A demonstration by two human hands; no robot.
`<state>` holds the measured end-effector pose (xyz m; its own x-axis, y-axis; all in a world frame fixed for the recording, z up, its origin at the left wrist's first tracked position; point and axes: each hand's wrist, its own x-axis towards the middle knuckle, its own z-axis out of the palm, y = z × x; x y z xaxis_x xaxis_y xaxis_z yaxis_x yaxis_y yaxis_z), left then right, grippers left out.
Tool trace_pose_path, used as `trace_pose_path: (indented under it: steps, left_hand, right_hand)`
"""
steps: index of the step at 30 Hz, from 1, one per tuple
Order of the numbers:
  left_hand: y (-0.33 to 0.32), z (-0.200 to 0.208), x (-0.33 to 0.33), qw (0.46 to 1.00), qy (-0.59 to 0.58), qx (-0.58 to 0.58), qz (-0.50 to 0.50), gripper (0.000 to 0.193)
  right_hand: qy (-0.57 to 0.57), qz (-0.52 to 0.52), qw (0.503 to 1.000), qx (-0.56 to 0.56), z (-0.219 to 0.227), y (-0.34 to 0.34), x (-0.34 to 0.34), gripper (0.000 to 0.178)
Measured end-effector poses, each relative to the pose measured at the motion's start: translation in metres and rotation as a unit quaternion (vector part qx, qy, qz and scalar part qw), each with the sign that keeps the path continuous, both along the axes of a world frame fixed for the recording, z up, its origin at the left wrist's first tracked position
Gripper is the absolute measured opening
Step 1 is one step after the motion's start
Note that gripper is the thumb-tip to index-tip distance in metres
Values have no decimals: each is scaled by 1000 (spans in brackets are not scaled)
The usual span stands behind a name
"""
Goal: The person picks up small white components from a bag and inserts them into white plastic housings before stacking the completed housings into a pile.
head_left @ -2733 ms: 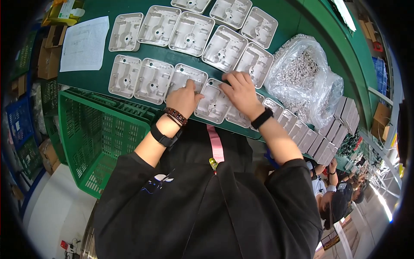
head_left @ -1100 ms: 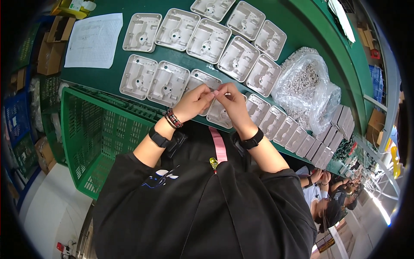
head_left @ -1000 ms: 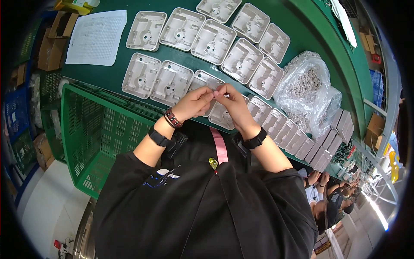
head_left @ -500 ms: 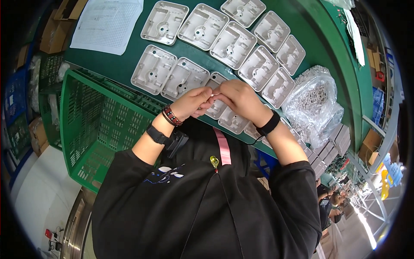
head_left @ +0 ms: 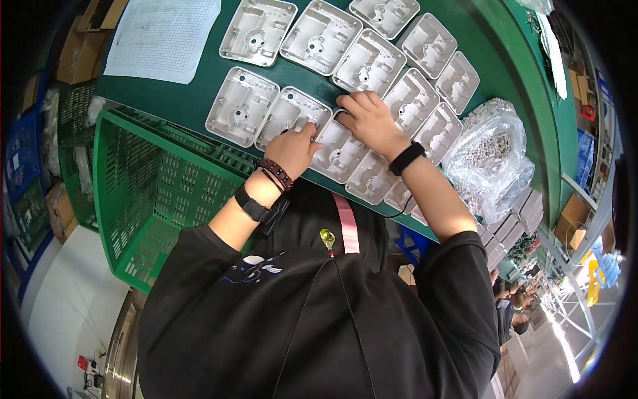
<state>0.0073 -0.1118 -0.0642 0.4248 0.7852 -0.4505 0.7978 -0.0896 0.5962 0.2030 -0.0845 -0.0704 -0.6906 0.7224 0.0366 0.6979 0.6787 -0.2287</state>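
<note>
Light-grey plastic housings with open tops and moulded inner ribs lie in rows on a green table. My left hand (head_left: pixel 296 151) is over the near part of one housing (head_left: pixel 307 101), its fingers bent down and closed; whatever they hold is too small or hidden. At the far end of the neighbouring housing (head_left: pixel 340 151), my right hand (head_left: pixel 373 121) has its fingers curled and thumb tucked in at the rim. It appears to grip that wall, and the fingers cover that corner. Both hands are apart from each other.
A clear plastic bag (head_left: pixel 488 156) of small metallic parts sits on the right, near stacked grey blocks (head_left: pixel 512 223). At the left stands a green crate (head_left: pixel 159 199) against the table edge. A gridded paper sheet (head_left: pixel 163 40) lies at the far left.
Half a second ago my hands met over the housings, fingers pinching a small pale piece. They have since parted: the left went down to one housing, the right up to the neighbouring one's far rim.
</note>
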Motion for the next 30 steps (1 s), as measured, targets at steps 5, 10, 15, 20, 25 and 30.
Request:
trace_pose_path:
  steps: [5,10,15,20,25,30]
  left_hand:
    - [2,-2,2,1000,-8,23,0,23]
    - [2,22,0,999,-33,41,-4,21]
    - [13,49,-3,913,-305,-214,168,27]
    - [14,68,12,816,-376,-330,290,40]
    - [8,82,25,772,-390,-408,293,48]
    - [7,99,42,754,-403,-419,305,50]
  right_hand:
    - [23,-11,999,-31,18,-4,10,13]
    - [108,-92,983,-116,31,-20,16,18]
    - [296,-298,902,-96,51,-43,-13,23]
    - [298,-264,915,-61,83,-55,-42,23]
    - [307,-275,909,-66,90,-59,-29,23]
    - [323,-264,908,-47,103,-60,-14,22]
